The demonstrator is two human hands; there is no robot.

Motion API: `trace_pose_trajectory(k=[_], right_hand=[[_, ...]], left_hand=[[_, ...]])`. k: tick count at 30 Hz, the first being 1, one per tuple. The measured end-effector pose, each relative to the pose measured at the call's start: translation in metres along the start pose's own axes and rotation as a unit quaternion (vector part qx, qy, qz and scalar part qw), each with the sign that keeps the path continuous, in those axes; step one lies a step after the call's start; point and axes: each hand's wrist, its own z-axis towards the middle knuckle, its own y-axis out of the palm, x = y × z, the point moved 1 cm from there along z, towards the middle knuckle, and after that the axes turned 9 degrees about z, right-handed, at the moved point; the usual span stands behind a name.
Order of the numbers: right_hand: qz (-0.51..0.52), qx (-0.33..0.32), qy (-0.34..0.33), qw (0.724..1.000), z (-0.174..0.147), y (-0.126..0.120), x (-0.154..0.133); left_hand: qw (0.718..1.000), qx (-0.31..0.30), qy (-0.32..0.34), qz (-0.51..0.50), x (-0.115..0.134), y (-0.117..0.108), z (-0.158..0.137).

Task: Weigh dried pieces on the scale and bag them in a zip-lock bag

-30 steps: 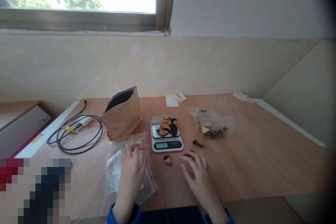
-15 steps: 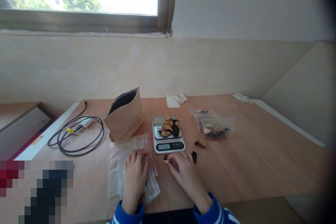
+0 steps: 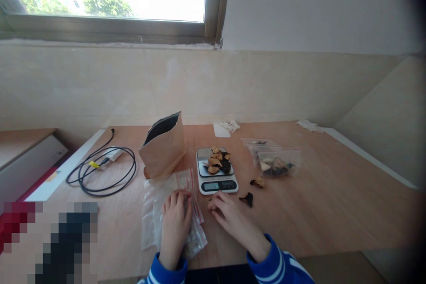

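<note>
My left hand (image 3: 177, 217) lies on a small stack of clear zip bags (image 3: 151, 224) with red seal strips, its fingers extended. Just in front of the scale, my right hand (image 3: 229, 215) pinches a small dried fungus piece (image 3: 210, 204), mostly covered by the fingers. The white kitchen scale (image 3: 201, 186) carries a heap of curled tan and black dried fungus pieces (image 3: 216, 162); its display is lit but too small to read surely. To the right of my right hand lie a black dried piece (image 3: 248, 199) and a tan one (image 3: 257, 182).
An open brown paper pouch (image 3: 163, 151) stands left of the scale. Filled zip bags (image 3: 278, 162) lie at the right. A coiled black cable (image 3: 100, 195) with a white adapter (image 3: 113, 154) is at the left. Crumpled tissue (image 3: 230, 126) sits near the wall.
My right hand has turned and closed more over the fungus piece, which now shows less. The black piece beside it is more exposed. My left hand stays on the bags; the view shifts slightly.
</note>
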Motion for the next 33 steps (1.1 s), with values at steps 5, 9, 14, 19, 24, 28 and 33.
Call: trace_pose_trajectory(k=[5, 9, 14, 19, 24, 28, 33], right_hand=[[0.045, 0.010, -0.021, 0.999, 0.017, -0.011, 0.002], [0.149, 0.017, -0.055, 0.987, 0.057, -0.049, -0.021], [0.165, 0.102, -0.062, 0.979, 0.117, -0.070, -0.019], [0.052, 0.070, -0.009, 0.996, 0.142, -0.047, 0.011], [0.037, 0.118, 0.002, 0.992, 0.127, -0.042, 0.010], [0.093, 0.170, -0.018, 0.981, 0.109, -0.051, -0.008], [0.121, 0.160, -0.017, 0.980, 0.057, -0.033, -0.037]], left_hand=[[1.000, 0.007, 0.001, 0.007, -0.001, 0.002, 0.000], [1.000, 0.015, 0.005, 0.014, -0.002, 0.003, -0.002], [1.000, 0.023, 0.006, 0.020, -0.002, 0.003, -0.001], [1.000, 0.020, 0.002, 0.013, -0.002, 0.002, -0.001], [1.000, 0.012, -0.003, -0.015, -0.002, 0.002, 0.000], [0.998, 0.018, -0.017, -0.050, -0.006, 0.005, 0.001], [0.989, 0.050, -0.007, -0.138, -0.012, 0.007, 0.001]])
